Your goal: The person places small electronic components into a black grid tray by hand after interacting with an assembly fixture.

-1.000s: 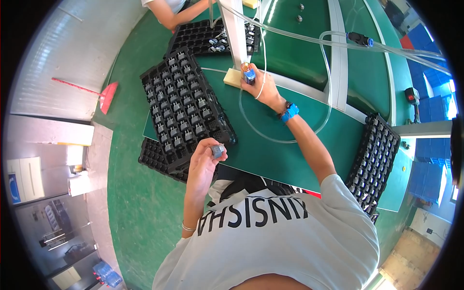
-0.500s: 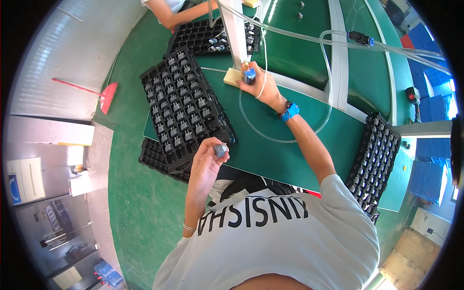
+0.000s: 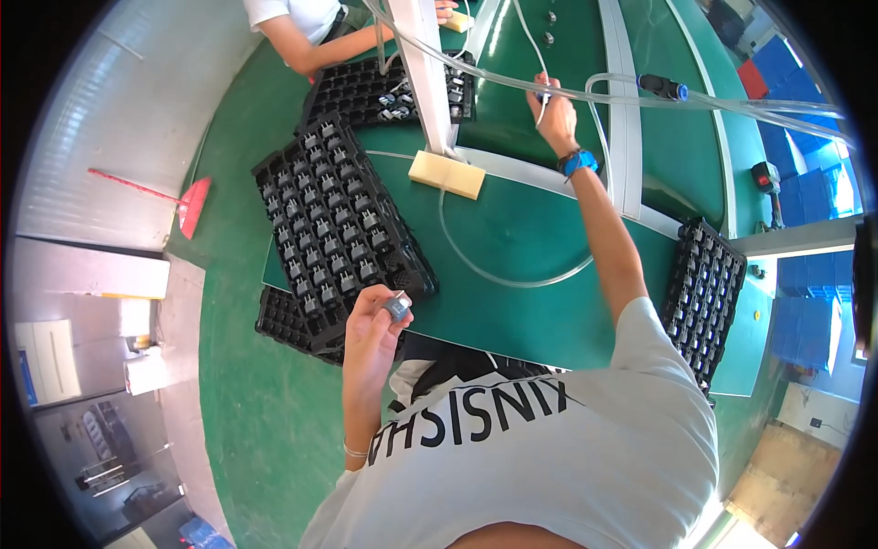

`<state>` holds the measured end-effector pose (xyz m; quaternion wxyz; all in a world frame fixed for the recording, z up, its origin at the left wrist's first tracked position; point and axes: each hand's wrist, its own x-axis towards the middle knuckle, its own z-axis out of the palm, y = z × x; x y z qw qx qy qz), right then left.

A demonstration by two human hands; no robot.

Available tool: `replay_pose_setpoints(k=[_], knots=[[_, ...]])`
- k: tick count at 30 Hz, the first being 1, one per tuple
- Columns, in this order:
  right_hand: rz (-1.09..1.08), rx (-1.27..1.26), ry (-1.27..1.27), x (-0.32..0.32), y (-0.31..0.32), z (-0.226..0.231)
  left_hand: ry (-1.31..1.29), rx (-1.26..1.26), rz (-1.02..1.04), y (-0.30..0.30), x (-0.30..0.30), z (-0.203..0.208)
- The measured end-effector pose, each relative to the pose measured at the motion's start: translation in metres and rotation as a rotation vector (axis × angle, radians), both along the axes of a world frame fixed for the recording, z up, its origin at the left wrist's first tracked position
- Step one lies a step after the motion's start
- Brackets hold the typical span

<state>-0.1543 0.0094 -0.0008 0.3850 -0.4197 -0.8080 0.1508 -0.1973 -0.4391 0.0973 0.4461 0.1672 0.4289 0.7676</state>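
Note:
My left hand [image 3: 363, 331] pinches a small grey plug-like part [image 3: 397, 307] with a shiny metal end, just off the near corner of the large black tray [image 3: 418, 259]. That tray lies tilted and carries rows of similar grey parts with metal prongs. My right hand [image 3: 556, 119], a blue watch at its wrist, reaches far over the green surface beyond the pale metal rail. Its fingers are closed round a small blue-and-dark tool [image 3: 543, 95], mostly hidden by the hand. A thin white tube runs down across it. Nearer sits a yellow foam-like block [image 3: 446, 174].
A metal post [image 3: 422, 78] and clear hoses with a black-and-blue connector [image 3: 662, 88] cross above the table. Another black tray [image 3: 352, 105] lies at the back, near a co-worker's arm [image 3: 352, 50]. A filled tray [image 3: 702, 306] stands at the right, a cordless tool [image 3: 766, 188] beyond.
My right hand has moved away from the yellow block, forward and to the right. My left hand keeps its grey part, turned slightly. The view has shifted a little.

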Motion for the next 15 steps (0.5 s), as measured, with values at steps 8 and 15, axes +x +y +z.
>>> replay_pose_setpoints(k=[8, 15], knots=[[0.081, 0.125, 0.020, 0.014, -0.001, 0.013, 0.048, -0.082, 0.112, 0.008, 0.004, -0.002], [0.881, -1.247, 0.732, 0.028, -0.186, 0.100, 0.453, 0.064, 0.139, 0.045, 0.005, 0.015]])
